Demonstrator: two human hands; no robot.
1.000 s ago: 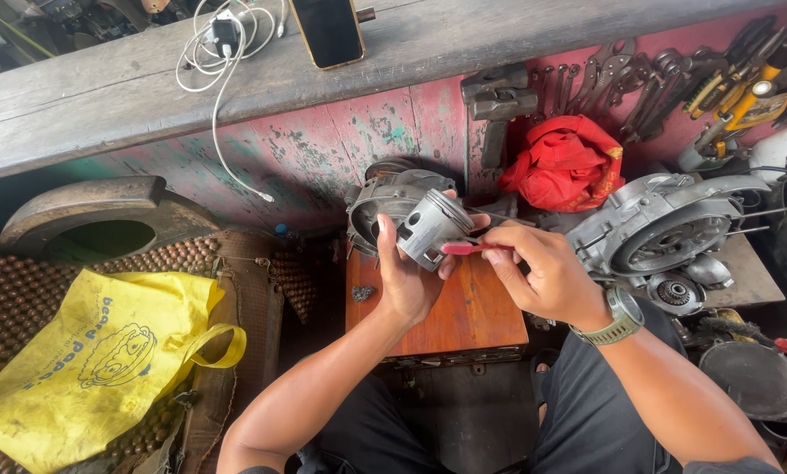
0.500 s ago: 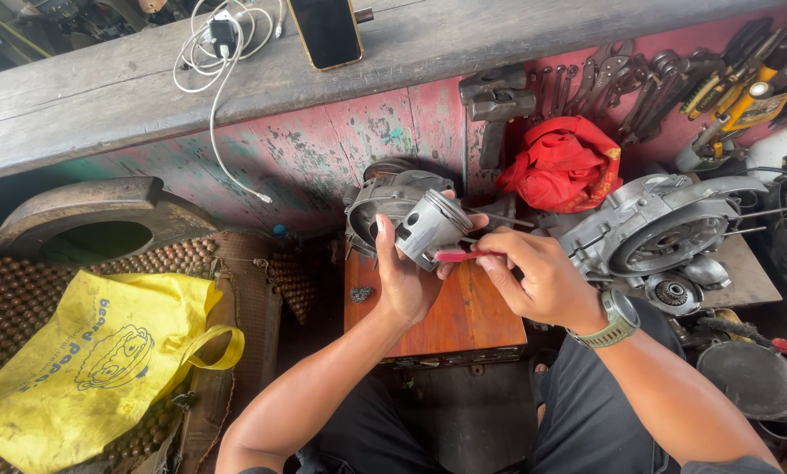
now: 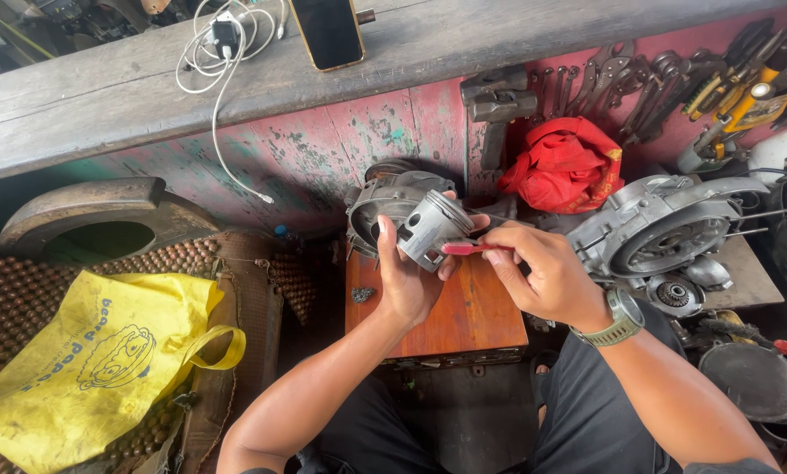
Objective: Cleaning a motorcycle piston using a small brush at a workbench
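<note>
Two hands: both meet over the small wooden worktop (image 3: 464,320), seen from the head camera.
Left hand (image 3: 404,276): curled around a grey metal piston (image 3: 430,230), thumb up on its near side, fingers behind it; the grip is closed on the part.
Left arm: bare forearm rises from the lower left, wrist bent upward.
Right hand (image 3: 547,276): pinched shut on a thin red-handled tool (image 3: 468,248), thumb and forefinger clamping the handle, tip touching the piston's lower side.
Right arm: comes in from the lower right, a green wristwatch (image 3: 620,320) at the wrist.
Piston position: held above the worktop, just in front of a grey engine cylinder (image 3: 380,197).
Around: yellow bag (image 3: 95,351) at the left, red cloth (image 3: 565,167) and engine casing (image 3: 665,228) at the right, phone (image 3: 328,31) on the upper plank.
</note>
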